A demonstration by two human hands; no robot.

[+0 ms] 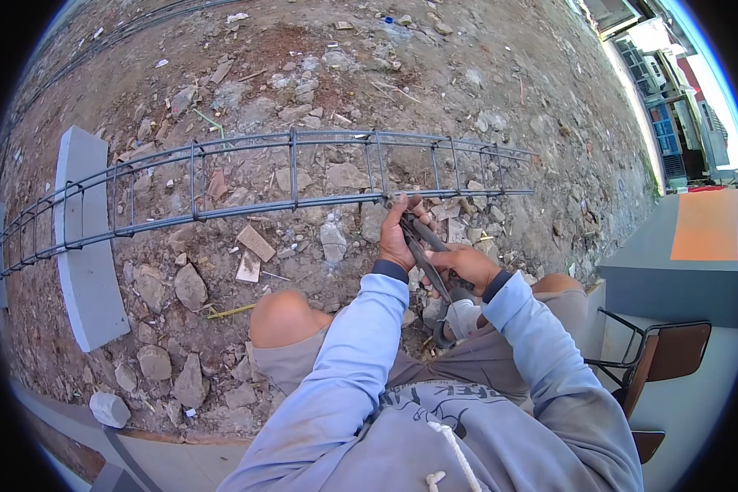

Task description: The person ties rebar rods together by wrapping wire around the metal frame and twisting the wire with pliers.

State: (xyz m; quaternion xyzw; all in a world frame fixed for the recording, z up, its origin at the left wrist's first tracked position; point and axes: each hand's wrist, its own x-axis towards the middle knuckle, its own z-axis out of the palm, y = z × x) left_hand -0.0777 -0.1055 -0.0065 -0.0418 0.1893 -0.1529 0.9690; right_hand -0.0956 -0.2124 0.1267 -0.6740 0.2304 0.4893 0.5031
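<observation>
A long cage of steel rebar (293, 168) with stirrups spans the view above the ground. At its near bars, toward the right end, my left hand (396, 238) is closed, with thumb and fingers by the lower bar. A dark, slender length (428, 269) runs down from that hand; whether it is tie wire or part of a tool is unclear. My right hand (469, 266) is wrapped round a dark-handled tool (433, 240) that looks like pincers. Its jaws are largely hidden by my left fingers.
A pale grey block (88, 238) props the cage at left. Stones (190, 287) and broken tile pieces (257, 243) litter the dirt. My knees flank the work. A chair with a brown seat (676, 351) stands at right. More rebar (115, 37) lies at upper left.
</observation>
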